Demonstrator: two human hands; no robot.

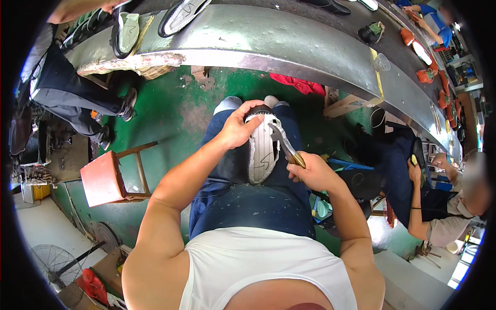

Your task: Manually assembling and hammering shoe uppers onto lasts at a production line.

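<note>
On my lap rests a shoe [262,155], its pale underside up, with a black upper edge around it and a dark curved marking on the sole. My left hand [236,128] is closed around the shoe's far end, its thumb pressed on the underside near the rim. A pair of metal pliers [283,142] with brass-coloured handles is gripped in my right hand [314,172]. Its curved jaws reach the shoe's right edge; whether they pinch material cannot be made out. Most of the dark upper is hidden below the sole.
A long metal bench [227,36] spans the far side, with shoes on it, among them a pale-soled shoe [182,15]. A red-topped stool [103,178] stands at the left. Another person's trousers [72,98] are at far left; a seated co-worker's arm [416,199] is at right.
</note>
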